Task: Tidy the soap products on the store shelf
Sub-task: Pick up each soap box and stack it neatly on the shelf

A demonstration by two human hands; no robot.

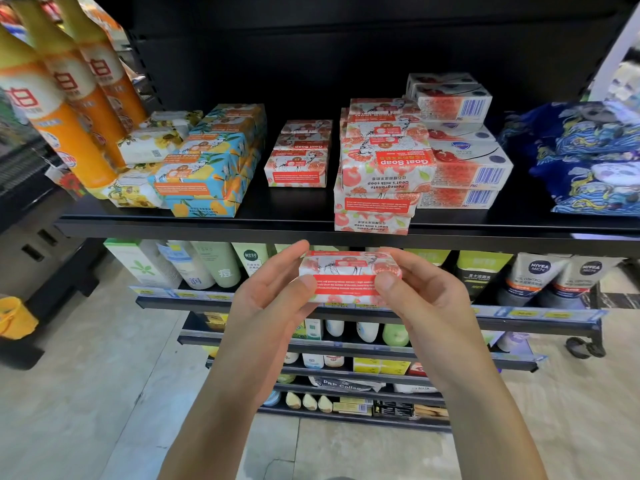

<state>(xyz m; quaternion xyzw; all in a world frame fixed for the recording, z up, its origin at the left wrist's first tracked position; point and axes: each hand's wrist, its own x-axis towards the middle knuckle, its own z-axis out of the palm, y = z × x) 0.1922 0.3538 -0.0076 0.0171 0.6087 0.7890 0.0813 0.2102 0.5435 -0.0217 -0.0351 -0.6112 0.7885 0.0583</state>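
Note:
A red-and-white pomegranate goat soap bar (346,277) is held in front of the shelf edge, below the top shelf (194,225). My left hand (273,292) grips its left end and my right hand (420,289) grips its right end, thumbs on the near face. On the shelf stand a low row of the same red soap (298,161), a taller untidy pile of red goat soap (384,161) with its lowest bar overhanging the edge, blue-and-yellow soap packs (211,168) and white boxed soap (467,161).
Orange bottles (65,109) stand at the shelf's left end and blue patterned packs (588,157) at the right. Lower shelves (346,317) carry tubes and bottles of skin care. A yellow basket (15,317) sits on the floor at left.

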